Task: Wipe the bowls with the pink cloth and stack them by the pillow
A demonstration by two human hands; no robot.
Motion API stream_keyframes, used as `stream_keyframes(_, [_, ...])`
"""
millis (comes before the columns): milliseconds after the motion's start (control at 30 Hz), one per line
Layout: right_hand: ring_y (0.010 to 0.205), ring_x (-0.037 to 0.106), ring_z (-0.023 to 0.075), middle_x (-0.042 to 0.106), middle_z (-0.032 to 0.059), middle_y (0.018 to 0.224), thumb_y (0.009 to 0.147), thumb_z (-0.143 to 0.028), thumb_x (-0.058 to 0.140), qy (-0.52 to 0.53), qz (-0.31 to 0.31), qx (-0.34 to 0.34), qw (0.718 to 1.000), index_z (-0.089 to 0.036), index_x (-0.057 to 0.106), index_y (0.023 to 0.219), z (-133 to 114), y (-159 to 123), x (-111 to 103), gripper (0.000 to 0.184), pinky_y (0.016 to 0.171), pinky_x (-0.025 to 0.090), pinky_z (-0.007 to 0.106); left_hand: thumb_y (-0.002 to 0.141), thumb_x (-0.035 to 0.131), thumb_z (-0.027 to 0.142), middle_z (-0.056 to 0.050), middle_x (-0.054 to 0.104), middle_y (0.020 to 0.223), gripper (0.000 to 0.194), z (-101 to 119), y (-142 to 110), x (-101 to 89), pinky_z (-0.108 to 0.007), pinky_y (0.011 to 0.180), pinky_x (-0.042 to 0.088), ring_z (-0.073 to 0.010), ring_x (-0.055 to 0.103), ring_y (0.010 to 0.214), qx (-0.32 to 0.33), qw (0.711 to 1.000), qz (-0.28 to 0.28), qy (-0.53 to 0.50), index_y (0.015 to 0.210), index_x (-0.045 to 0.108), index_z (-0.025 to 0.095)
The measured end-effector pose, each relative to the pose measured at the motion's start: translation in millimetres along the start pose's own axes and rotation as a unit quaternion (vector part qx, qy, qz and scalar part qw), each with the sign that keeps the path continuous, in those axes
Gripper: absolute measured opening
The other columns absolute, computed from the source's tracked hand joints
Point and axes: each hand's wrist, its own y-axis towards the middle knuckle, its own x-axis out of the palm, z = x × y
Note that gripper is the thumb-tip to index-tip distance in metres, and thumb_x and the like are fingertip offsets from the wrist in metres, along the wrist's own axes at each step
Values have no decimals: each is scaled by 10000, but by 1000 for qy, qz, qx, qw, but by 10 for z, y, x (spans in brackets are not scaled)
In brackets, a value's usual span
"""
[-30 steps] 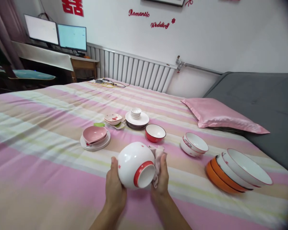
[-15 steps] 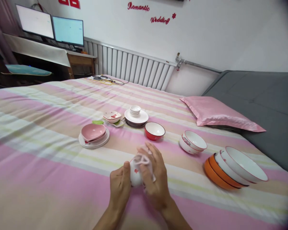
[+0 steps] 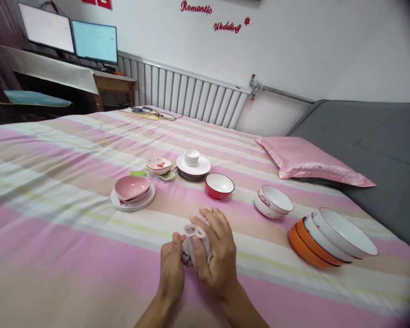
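Between my hands, above the striped bedspread, is a white bowl [image 3: 187,258] with a small printed pattern, mostly covered. My left hand [image 3: 172,266] grips its left side, thumb up along the edge. A pale pinkish-white cloth [image 3: 195,231] lies bunched over the bowl under my right hand [image 3: 218,250], whose fingers are curled round it and press it against the bowl. Just beyond my hands stands a red bowl [image 3: 219,186] with a white inside. Farther right are two nested white bowls [image 3: 275,202] with red rims.
At right leans a stack of large white bowls [image 3: 346,232] and orange bowls [image 3: 304,248]. Pink heart-shaped dishes [image 3: 131,187] rest on white plates [image 3: 150,202] at left. Stacked plates [image 3: 200,169] carry small dishes [image 3: 192,155]. A pink pillow [image 3: 310,161] lies behind, and cables [image 3: 153,112] lie far back.
My right hand and the cloth have shifted slightly left across the bowl, covering more of it. My left hand still grips the bowl. The view has moved a little.
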Motion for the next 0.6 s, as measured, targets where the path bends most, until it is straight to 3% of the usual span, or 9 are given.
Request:
stream_keyframes(67, [1219,458,244,572,62,1253,874,-261,463,96,18,100,990,-221,597,1156,54,52,-77,314,1038,321,435,789,445,628,23,378,444,560,-10,-4,-1,-237,438,274,-98,320,448,9,999,-51,-8,468,476,170])
stream_keyframes(133, [1110,547,227,626,60,1164,896,-346,448,204,24,225,952,-215,613,1132,117,101,-140,316,956,406,377,808,448,593,20,372,447,544,-48,3,3,-239,434,255,-98,324,444,3,997,-73,-34,461,459,174])
stream_keyframes(267, [839,640,200,700,51,905,828,-501,521,397,20,425,813,-161,681,992,313,170,-184,410,710,485,266,802,504,541,41,315,449,510,-117,39,16,-234,433,214,-80,256,436,-32,991,-65,-109,452,398,185])
stream_keyframes(367, [669,635,165,694,28,746,758,-527,591,504,6,506,699,-156,691,962,479,181,-145,435,575,465,224,773,543,540,54,289,447,503,-123,59,24,-229,431,195,-72,232,432,-56,984,-70,-157,457,365,191])
stream_keyframes(433, [585,616,155,672,19,647,728,-534,612,544,-13,536,646,-152,693,949,556,178,-108,449,509,440,218,761,551,539,49,306,456,493,-117,63,25,-228,435,198,-74,245,439,-56,983,-77,-159,463,376,187])
stream_keyframes(500, [529,595,152,647,13,578,706,-538,625,550,-16,546,632,-141,695,924,584,176,-81,458,471,419,220,755,554,528,42,317,472,477,-113,61,22,-232,442,207,-78,261,452,-50,986,-88,-134,470,391,183])
stream_keyframes(533, [515,587,151,641,12,565,705,-541,625,541,-7,542,643,-135,693,919,576,177,-76,463,464,413,224,758,551,522,40,315,479,471,-111,59,20,-234,444,209,-80,263,457,-46,988,-92,-115,475,392,182])
stream_keyframes(600, [509,579,155,639,13,569,725,-551,604,502,17,516,694,-125,684,929,520,176,-88,479,465,409,234,773,537,511,39,301,490,462,-106,51,16,-237,445,206,-82,262,463,-37,993,-94,-66,485,383,184])
